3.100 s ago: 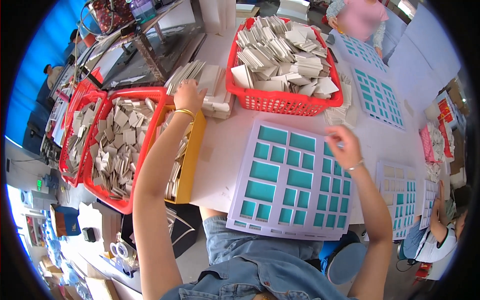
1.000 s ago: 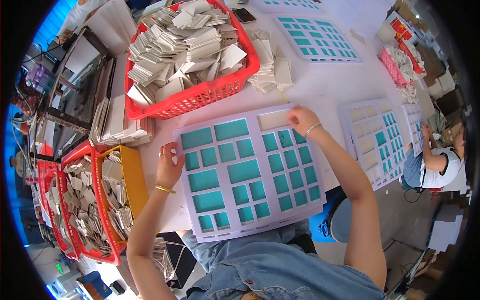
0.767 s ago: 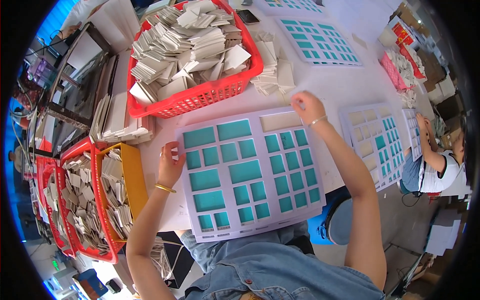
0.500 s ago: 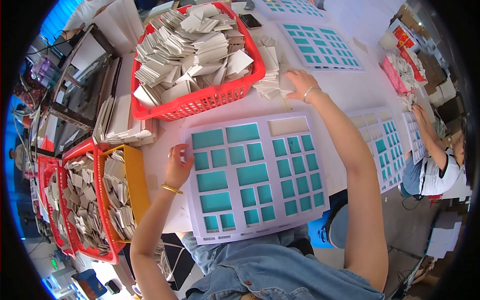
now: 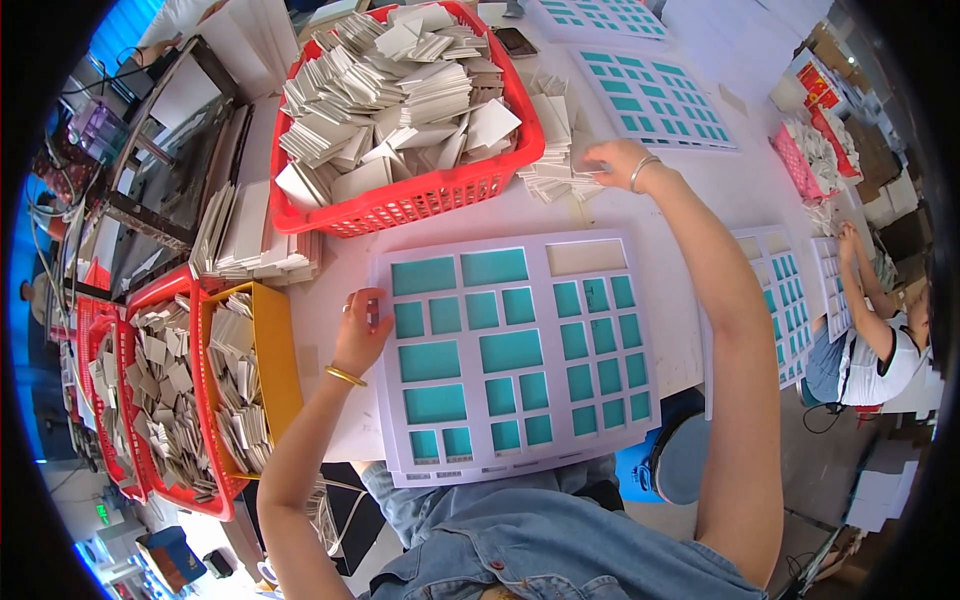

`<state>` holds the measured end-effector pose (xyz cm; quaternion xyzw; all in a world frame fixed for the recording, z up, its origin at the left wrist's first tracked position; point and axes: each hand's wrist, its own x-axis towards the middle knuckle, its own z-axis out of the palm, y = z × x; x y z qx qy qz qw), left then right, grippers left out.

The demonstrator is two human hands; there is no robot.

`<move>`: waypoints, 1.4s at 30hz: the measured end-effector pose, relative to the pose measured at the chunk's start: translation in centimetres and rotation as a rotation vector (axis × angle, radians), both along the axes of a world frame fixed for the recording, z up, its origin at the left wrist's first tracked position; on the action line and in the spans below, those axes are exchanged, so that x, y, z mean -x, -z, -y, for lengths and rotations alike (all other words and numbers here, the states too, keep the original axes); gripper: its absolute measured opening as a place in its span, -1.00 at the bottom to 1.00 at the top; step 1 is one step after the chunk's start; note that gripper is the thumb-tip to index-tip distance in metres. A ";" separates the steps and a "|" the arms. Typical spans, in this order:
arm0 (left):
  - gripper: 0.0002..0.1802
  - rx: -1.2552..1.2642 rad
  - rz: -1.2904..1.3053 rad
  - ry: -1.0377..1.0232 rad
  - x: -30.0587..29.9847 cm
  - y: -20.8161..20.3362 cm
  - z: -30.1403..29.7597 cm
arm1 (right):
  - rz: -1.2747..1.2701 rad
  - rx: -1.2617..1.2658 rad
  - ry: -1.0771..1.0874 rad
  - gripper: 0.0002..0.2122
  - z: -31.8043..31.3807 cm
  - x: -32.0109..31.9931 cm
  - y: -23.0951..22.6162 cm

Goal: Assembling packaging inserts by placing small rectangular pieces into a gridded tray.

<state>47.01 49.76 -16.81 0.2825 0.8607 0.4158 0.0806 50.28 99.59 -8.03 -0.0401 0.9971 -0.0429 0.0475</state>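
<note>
A lilac frame board point(image 5: 470, 372) with rectangular teal recesses lies before me, with more sheets showing under its lower edge. One large recess at its upper right is off-white. By the board's left edge is my left hand point(image 5: 361, 332), fingers curled around a small lilac-grey thing I cannot make out. Farther off, at the right of a red basket point(image 5: 420, 190), my right hand point(image 5: 625, 163) closes its fingertips on a white card point(image 5: 584, 150) at the edge of a loose card heap point(image 5: 552, 140). Those fingertips are partly hidden among the cards.
White cards fill the red basket. Left stand a yellow box point(image 5: 262, 350), more red baskets point(image 5: 218, 490) and a dark metal frame point(image 5: 165, 160). Similar teal boards point(image 5: 650, 95) lie farther back and right. A phone point(image 5: 515, 41) lies behind the basket. Another person point(image 5: 880, 350) works at far right.
My right hand has drawn its fingers together at the card heap, where they were spread before. My left hand stays by the board's edge. The whole view has shifted slightly.
</note>
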 end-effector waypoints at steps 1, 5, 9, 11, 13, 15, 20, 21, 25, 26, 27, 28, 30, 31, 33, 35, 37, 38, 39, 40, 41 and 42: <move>-0.57 0.000 -0.001 0.001 0.0 -0.1 0.0 | 0.026 0.003 0.021 -0.64 -0.1 0.0 0.0; -0.56 0.028 -0.038 -0.027 -0.5 -0.9 -0.4 | -0.035 -0.132 0.200 -0.77 2.5 -0.7 -1.7; -0.56 -0.040 -0.236 -0.023 -1.6 -2.8 -1.5 | -0.448 -0.167 0.069 -0.83 2.1 -3.9 -2.5; -0.57 -0.068 -0.241 -0.008 -2.2 -3.8 -1.8 | -0.875 -0.121 -0.045 -0.84 3.2 -5.6 -3.3; -0.57 -0.094 -0.252 -0.006 -2.9 -4.2 -2.1 | -0.857 0.171 0.113 -0.85 6.0 -7.7 -3.5; -0.64 -0.289 0.019 0.091 -3.6 -4.0 -3.3 | -0.652 0.834 0.349 -0.86 8.7 -9.9 -1.9; -0.76 -0.526 0.509 0.044 -4.8 -4.8 -7.8 | -0.012 1.567 0.423 -0.83 20.0 -11.1 0.0; -0.77 -0.510 0.613 0.019 -4.7 -5.0 -8.1 | -0.006 1.568 0.416 -0.83 21.0 -10.4 0.4; -0.83 -0.507 0.388 -0.164 -2.5 -3.2 -7.0 | -0.009 1.508 0.411 -0.82 21.4 -8.1 3.0; -0.83 -0.481 0.370 -0.234 -1.7 -3.1 -6.4 | -0.013 1.425 0.465 -0.80 20.7 -7.6 3.3; -0.83 -0.480 0.367 -0.241 -0.4 -2.5 -5.2 | -0.016 1.340 0.514 -0.77 20.1 -7.1 3.8; -0.85 -0.301 0.196 -0.218 1.2 -1.2 -4.0 | -0.014 1.340 0.509 -0.77 19.4 -6.5 5.4; -0.76 -0.097 0.016 -0.215 2.1 -1.8 -3.3 | -0.390 1.220 0.383 -0.70 18.5 -5.7 7.9; -0.76 -0.098 0.019 -0.217 2.3 -1.8 -3.3 | -0.386 1.218 0.382 -0.70 18.2 -5.9 8.1; -0.72 -0.057 -0.034 -0.211 2.6 -1.8 -3.4 | -0.322 1.101 0.413 -0.62 18.0 -6.5 8.0; -0.71 -0.063 0.003 -0.173 3.0 -1.4 -3.7 | -0.245 1.040 0.405 -0.62 17.6 -6.4 8.4; -0.69 -0.074 0.041 -0.128 3.3 -0.9 -4.5 | -0.172 0.972 0.404 -0.62 17.3 -6.4 8.7; -0.70 -0.059 0.063 -0.122 3.3 -0.7 -4.9 | -0.155 0.939 0.407 -0.64 17.1 -6.3 8.8; -0.71 -0.044 0.085 -0.115 3.4 -0.5 -5.2 | -0.138 0.906 0.412 -0.66 16.9 -6.2 8.9; -0.71 -0.047 0.088 -0.114 3.5 -0.3 -5.4 | -0.137 0.903 0.414 -0.66 16.7 -6.1 9.2; -0.71 -0.016 0.050 -0.121 3.7 -0.2 -5.6 | -0.130 0.945 0.421 -0.68 16.5 -6.1 9.6; -0.72 0.017 0.013 -0.128 3.8 -0.1 -5.7 | -0.124 0.987 0.429 -0.69 16.4 -6.0 9.7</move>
